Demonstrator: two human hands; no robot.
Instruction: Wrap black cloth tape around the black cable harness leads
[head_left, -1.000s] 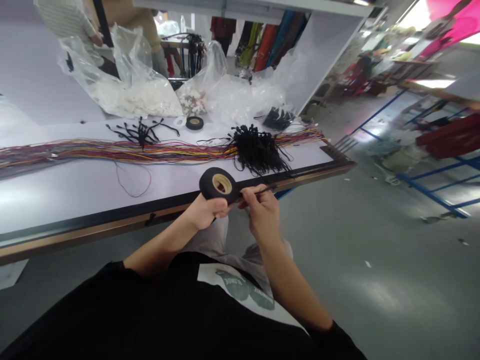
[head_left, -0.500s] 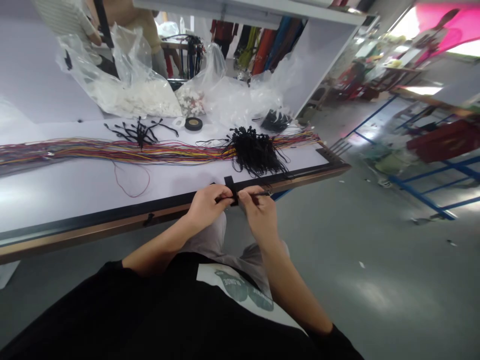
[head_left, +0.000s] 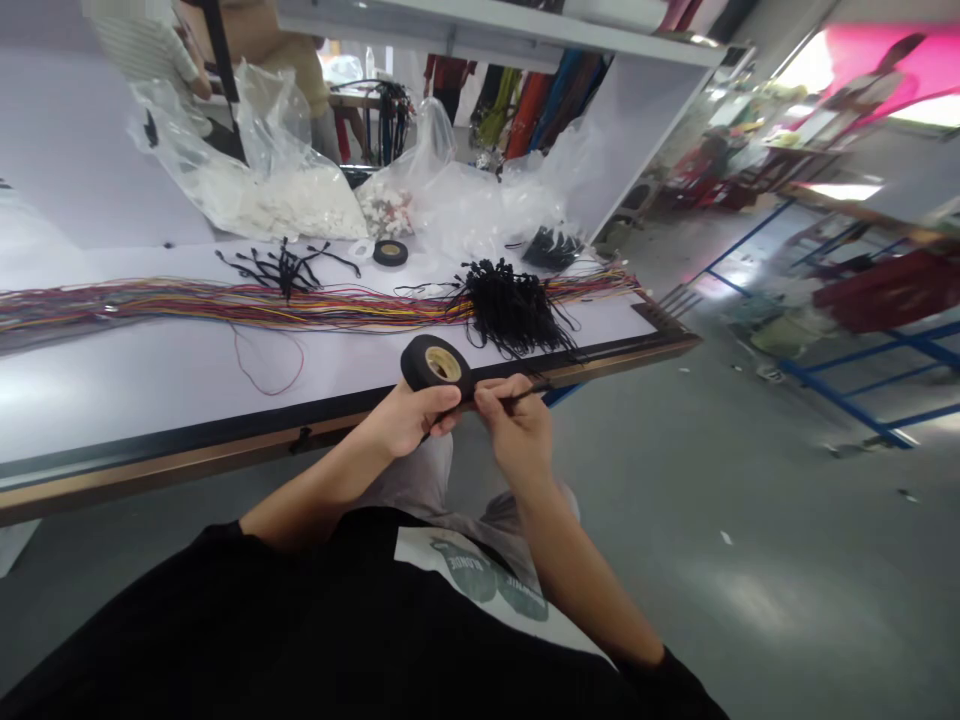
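Between my two hands, just off the table edge [head_left: 225,440], my left hand [head_left: 409,420] grips the black tape roll [head_left: 436,365] above its fingers; my right hand [head_left: 517,430] pinches a thin black wire [head_left: 529,393].

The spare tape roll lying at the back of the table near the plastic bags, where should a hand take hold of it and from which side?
The spare tape roll lies flat on the table, its open core facing up. Probably best to come from above and pinch across its outer rim, or hook a finger into the core. The front side is free; plastic bags crowd the back.
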